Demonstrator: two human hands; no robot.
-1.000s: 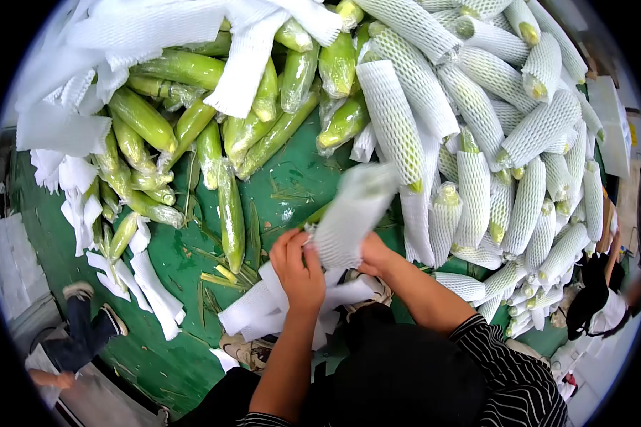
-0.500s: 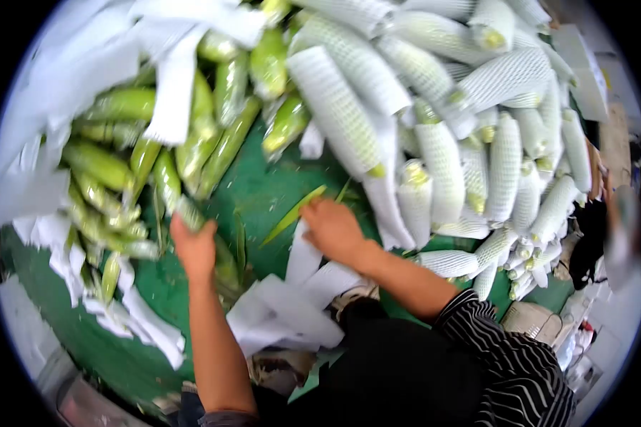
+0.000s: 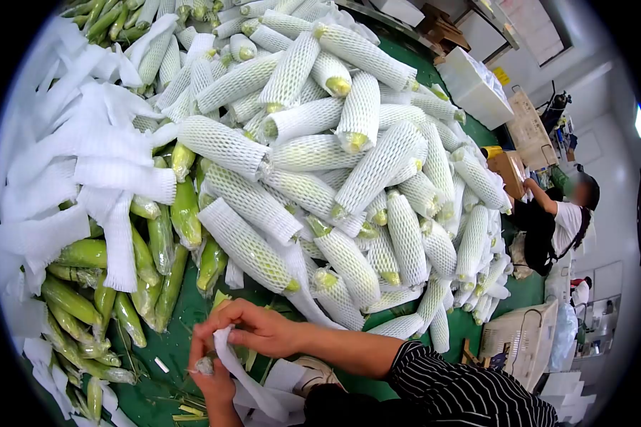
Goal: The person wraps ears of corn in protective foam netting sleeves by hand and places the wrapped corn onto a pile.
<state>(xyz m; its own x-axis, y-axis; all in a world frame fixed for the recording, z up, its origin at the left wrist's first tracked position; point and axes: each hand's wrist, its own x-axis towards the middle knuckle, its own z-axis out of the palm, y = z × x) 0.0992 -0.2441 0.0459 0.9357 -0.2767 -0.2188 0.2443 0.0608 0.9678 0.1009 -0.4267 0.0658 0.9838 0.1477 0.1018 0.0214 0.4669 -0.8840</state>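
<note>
My left hand (image 3: 217, 388) is closed around something wrapped in clear plastic (image 3: 204, 366); only its pale end shows. Close above it, my right hand (image 3: 263, 329) pinches a white foam sleeve (image 3: 249, 384) that hangs down in a curve. The two hands are almost touching. Left of them lie green corn cobs in clear film (image 3: 169, 288), partly under a heap of loose white foam sleeves (image 3: 114, 142). Beyond my hands is a big pile of cobs in white foam net (image 3: 246, 245).
Green floor (image 3: 167, 349) with scraps of leaf and stalk lies around my hands. A white foam box (image 3: 473, 89) and a pale crate (image 3: 520, 338) stand at the right. Another person (image 3: 566, 224) is near a cardboard box (image 3: 507, 173).
The view has swung towards the netted pile. My left hand has come from the green cobs to my right hand, which has picked up a foam sleeve.
</note>
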